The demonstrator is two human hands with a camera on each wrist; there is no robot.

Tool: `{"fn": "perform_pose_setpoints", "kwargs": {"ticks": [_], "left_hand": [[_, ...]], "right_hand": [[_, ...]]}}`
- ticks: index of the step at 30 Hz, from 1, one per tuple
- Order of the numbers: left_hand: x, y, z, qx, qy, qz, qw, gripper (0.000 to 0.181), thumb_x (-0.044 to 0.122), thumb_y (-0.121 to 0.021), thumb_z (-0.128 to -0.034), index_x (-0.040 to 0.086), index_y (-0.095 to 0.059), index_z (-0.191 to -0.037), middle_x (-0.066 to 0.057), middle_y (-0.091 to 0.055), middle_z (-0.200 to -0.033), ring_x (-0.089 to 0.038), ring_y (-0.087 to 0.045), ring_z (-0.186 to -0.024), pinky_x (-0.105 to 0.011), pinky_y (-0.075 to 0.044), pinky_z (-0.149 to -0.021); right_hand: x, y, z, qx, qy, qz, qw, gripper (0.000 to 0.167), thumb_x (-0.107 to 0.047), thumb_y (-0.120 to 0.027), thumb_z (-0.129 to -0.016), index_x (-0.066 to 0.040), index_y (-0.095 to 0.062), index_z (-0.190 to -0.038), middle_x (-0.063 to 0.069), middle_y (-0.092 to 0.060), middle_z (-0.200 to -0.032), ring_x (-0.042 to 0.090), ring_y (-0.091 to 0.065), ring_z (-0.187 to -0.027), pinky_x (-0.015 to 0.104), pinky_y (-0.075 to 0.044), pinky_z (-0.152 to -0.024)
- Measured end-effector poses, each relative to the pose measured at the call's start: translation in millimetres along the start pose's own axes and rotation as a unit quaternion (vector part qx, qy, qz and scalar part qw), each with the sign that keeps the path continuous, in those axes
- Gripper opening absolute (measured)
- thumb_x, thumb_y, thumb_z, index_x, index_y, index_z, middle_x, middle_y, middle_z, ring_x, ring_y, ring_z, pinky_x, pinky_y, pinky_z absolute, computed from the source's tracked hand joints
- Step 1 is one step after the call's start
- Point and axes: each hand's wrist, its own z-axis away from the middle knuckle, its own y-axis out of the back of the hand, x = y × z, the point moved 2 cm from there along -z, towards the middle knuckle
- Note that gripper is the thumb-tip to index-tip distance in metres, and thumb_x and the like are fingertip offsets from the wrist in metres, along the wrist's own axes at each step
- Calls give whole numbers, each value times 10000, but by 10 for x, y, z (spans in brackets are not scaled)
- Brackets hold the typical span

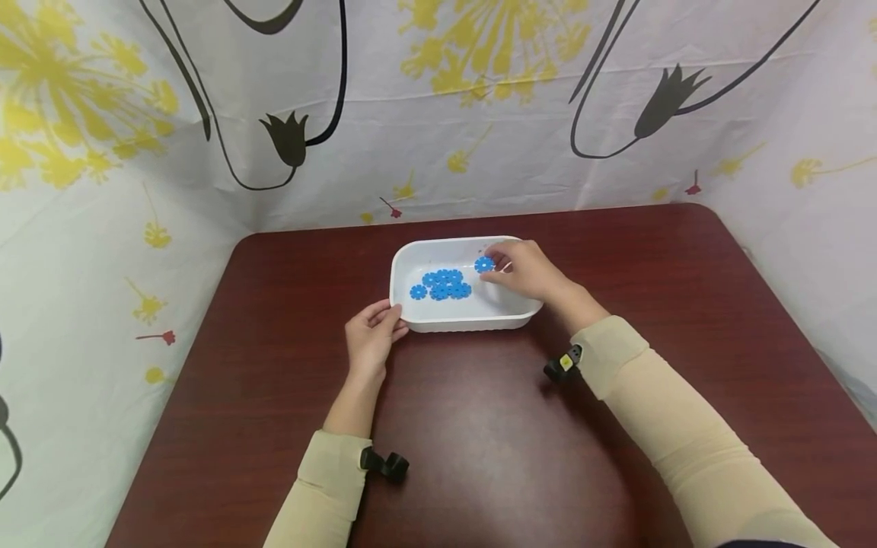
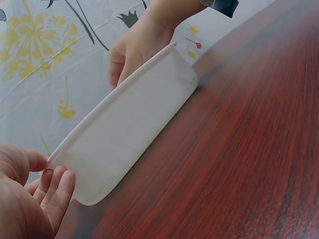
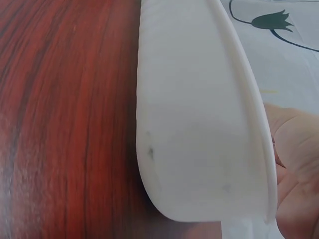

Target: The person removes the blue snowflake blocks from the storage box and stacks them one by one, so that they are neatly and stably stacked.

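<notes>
A white tray stands on the table, with several blue flower-shaped discs clustered on its floor. At its near left corner the left hand pinches the rim; in the left wrist view, the thumb of this hand is at the rim and other fingers lie against the outer wall. Over the tray's right part, the right hand holds one blue disc between thumb and fingertips. The right wrist view shows the tray's outer wall hiding most of the right hand and the disc.
The dark red wooden table extends around the tray. Behind it and at both sides hangs a white cloth with yellow and dark flower prints. Small black devices sit on both wrists, the left one low over the table.
</notes>
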Motion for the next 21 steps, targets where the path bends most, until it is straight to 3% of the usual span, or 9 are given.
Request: {"fn": "perform_pose_setpoints", "kwargs": {"ticks": [12,21], "left_hand": [[-3,5,10,59,36,17,10000,251,44,-720,-934,-35,-690,-1171,-170,-642,-940,-157,-694,-706,-302,-651,-719],[-4,10,9,68,3,27,10000,270,35,-715,-933,-50,-678,-1186,-170,-637,-943,-147,-691,-700,-301,-651,-722]], "right_hand": [[57,149,110,581,38,-283,9979,368,-131,-824,-864,46,-684,-1154,166,-712,-975,298,-709,-905,434,-630,-834],[186,260,205,912,-162,-175,9955,390,-166,-826,-867,39,-689,-1169,152,-709,-970,253,-659,-830,379,-594,-714]]}}
